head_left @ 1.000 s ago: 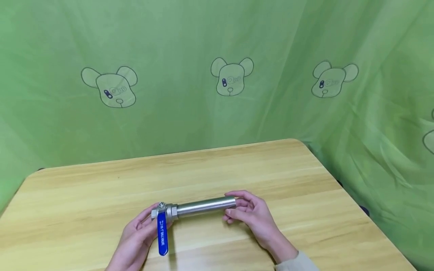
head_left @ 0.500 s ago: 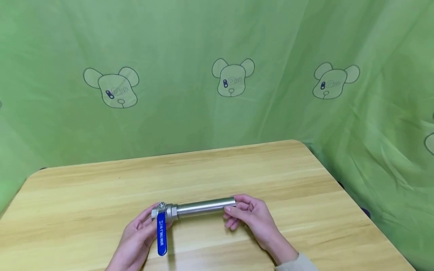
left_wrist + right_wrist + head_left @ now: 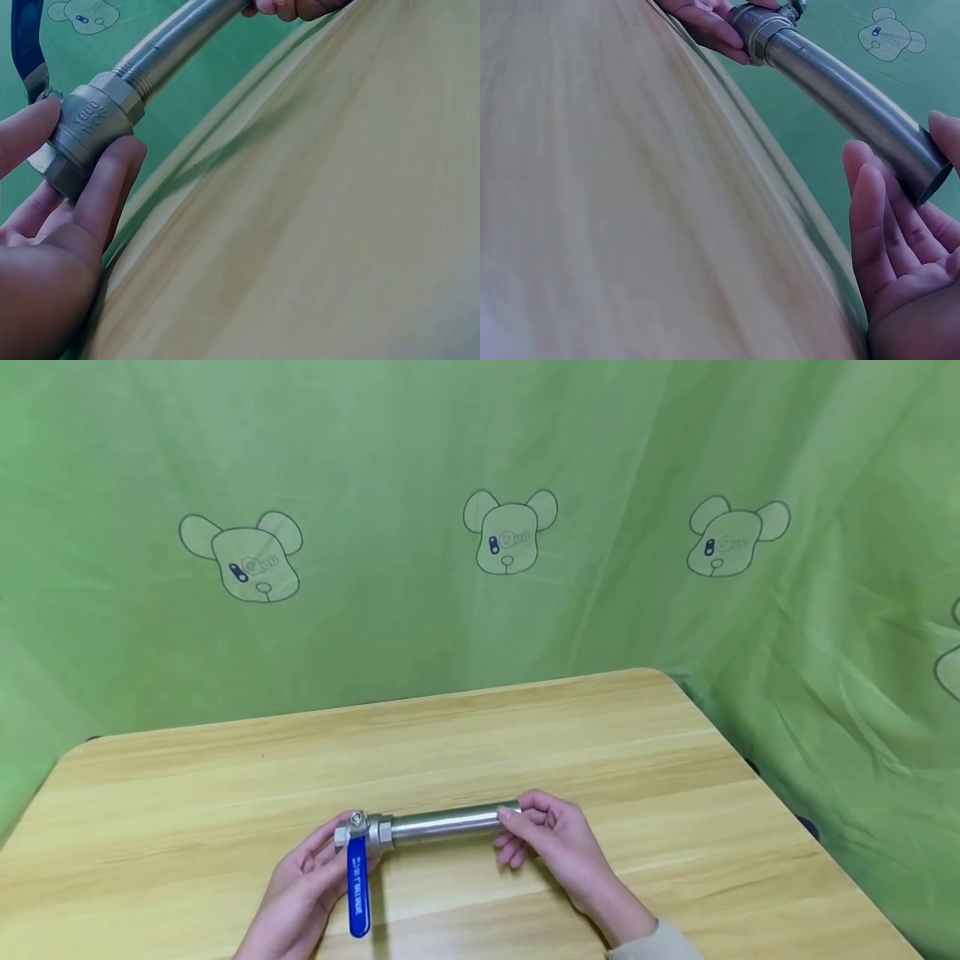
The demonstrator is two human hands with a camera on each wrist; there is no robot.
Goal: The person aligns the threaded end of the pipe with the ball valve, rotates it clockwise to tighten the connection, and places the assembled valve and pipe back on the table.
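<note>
My left hand [image 3: 300, 881] grips a metal ball valve [image 3: 91, 127] with a blue lever handle [image 3: 358, 887], the thumb on the near side. The lever points toward me. A shiny steel pipe [image 3: 450, 822] extends rightward from the valve, its threaded end [image 3: 139, 79] entering the hex collar. Around the pipe's free end, my right hand [image 3: 562, 847] pinches with the thumb on top and fingers behind and beneath. The right wrist view shows the open mouth of the pipe [image 3: 933, 184] beside that thumb. Valve and pipe are held above the table as one piece.
A wood-grain table [image 3: 300, 777] with rounded corners lies under both hands. Behind it and along the right side hangs a green curtain [image 3: 390, 610] printed with bear heads.
My right thumb has moved up onto the pipe's end, and the index finger that lay over its top has slipped behind it. The left hand keeps its grip on the valve.
</note>
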